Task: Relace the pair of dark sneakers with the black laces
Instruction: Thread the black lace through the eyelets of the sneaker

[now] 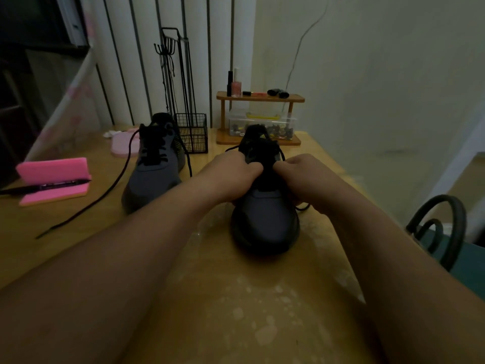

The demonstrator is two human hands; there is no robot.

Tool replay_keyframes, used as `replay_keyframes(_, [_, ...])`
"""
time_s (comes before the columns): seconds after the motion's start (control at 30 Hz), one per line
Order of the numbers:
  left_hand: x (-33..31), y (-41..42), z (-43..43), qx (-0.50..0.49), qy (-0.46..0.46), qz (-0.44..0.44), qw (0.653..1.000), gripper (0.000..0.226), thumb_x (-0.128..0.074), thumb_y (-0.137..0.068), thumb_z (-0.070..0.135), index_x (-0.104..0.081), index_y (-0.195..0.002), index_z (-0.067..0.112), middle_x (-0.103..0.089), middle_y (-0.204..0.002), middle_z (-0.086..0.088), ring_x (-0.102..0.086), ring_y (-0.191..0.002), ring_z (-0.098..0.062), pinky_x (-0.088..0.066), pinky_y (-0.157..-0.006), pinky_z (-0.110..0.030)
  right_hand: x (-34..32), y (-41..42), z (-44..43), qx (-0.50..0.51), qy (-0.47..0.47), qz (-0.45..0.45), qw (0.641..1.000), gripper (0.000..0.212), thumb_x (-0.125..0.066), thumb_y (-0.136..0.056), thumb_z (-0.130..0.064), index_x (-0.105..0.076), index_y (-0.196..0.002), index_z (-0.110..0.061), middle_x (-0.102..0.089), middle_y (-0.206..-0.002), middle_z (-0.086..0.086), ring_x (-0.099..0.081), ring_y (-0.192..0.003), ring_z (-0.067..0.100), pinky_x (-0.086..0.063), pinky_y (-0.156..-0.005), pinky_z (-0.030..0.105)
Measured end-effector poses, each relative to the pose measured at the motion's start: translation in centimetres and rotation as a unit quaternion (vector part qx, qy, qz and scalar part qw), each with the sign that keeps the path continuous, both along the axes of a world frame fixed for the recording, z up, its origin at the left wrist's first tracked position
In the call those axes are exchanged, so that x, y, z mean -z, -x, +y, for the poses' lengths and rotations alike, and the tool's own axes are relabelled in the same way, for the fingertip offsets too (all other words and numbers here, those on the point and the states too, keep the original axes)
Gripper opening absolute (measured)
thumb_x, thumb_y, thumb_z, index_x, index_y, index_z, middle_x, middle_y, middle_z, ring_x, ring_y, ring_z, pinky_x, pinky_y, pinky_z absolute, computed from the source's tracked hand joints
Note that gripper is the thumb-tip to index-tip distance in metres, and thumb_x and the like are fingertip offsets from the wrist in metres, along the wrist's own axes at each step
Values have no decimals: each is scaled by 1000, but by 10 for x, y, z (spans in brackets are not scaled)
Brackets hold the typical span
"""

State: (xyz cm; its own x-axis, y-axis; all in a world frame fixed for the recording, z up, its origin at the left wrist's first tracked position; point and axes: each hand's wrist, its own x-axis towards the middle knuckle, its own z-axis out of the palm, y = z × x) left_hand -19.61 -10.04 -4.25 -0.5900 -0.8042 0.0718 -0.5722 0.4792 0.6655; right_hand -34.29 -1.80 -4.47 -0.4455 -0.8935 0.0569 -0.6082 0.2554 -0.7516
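Near sneaker (265, 222) stood on counter (236, 298), mid-lacing; left hand (231, 174) and right hand (307, 179) had fingers (252, 169) curled, pinching its black lace (304, 207) at the eyelets. Next, probably: thread upper holes, pull even. Second sneaker (154, 174) stood left, laced, untied

Your left hand (231, 177) and right hand (305, 177) pinched the laces (265, 164) over the near sneaker (265, 222) on the table (236, 298).

I log this as a home, a lived-in room corner. Wooden table (236, 298) against a striped wall; small wooden shelf (296, 99) holding nail polish (236, 88); wire basket (193, 132); plastic trinket box (236, 122); chair back (451, 222) alongside.
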Motion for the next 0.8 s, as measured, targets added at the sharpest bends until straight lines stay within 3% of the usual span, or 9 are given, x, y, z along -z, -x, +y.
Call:
replay_keyframes(0.1, [7,-6,3,-2,8,36,999,31,-51,-103,41,-59,-92,13,-64,-88,-9,-65,-84,-33,-55,-72,-43,1,2,5,-22,-5,-26,999,34,-53,-104,-29,-67,-87,-3,-53,-69,11,-51,-59,23,-41,-60,38])
replay_keyframes(0.23, [19,-22,11,26,-70,71,995,38,-55,-101,56,-50,-104,18,-62,-93,-7,-61,-81,-23,-52,-71,-40,-5,13,22,-81,-43,-107,990,36,-52,-107,-43,-62,-96,-10,-57,-89,10,-58,-75,24,-52,-61,33])
replay_keyframes(0.37, [11,-23,16,12,-57,38,998,33,-64,-97,51,-50,-93,21,-63,-88,-4,-63,-77,-20,-54,-69,-38,-6,12,24,-94,-100,-28,990,29,-62,-101,-46,-63,-106,-17,-65,-101,7,-66,-88,23,-59,-65,32])
replay_keyframes(0.43, [7,-21,18,13,-44,-5,999,32,-61,-99,50,-53,-86,21,-63,-85,-4,-65,-75,-21,-55,-68,-36,-4,10,22,-81,-102,-18,991,32,-65,-99,-47,-60,-108,-16,-64,-99,7,-64,-86,21,-59,-63,33])
replay_keyframes(0.53, [12,-17,18,12,-65,-5,998,37,-49,-103,60,-52,-84,29,-61,-86,4,-61,-76,-14,-48,-62,-31,0,11,20,-46,-112,-51,991,55,-60,-96,-63,-55,-119,-14,-62,-101,5,-65,-87,21,-59,-66,35])
replay_keyframes(0.63, [21,-12,14,5,-110,55,992,40,-43,-101,69,-55,-88,33,-59,-90,15,-59,-84,-7,-49,-71,-28,8,14,15,-17,-124,-51,991,80,-48,-87,-84,-51,-128,-15,-63,-105,4,-68,-93,27,-61,-85,47])
replay_keyframes(0.73, [32,-7,6,0,-69,59,996,33,-45,-105,61,-57,-91,33,-64,-94,11,-64,-90,-13,-54,-83,-34,13,11,9,-16,-114,-28,993,72,-47,-94,-77,-57,-127,-13,-66,-106,5,-68,-92,27,-60,-88,46])
replay_keyframes(0.8, [38,-4,2,-18,-39,51,998,35,-47,-105,57,-60,-88,29,-68,-94,6,-65,-88,-16,-54,-78,-34,15,9,5,-16,-112,-17,993,66,-49,-95,-72,-60,-125,-14,-69,-113,9,-68,-96,28,-59,-91,48])
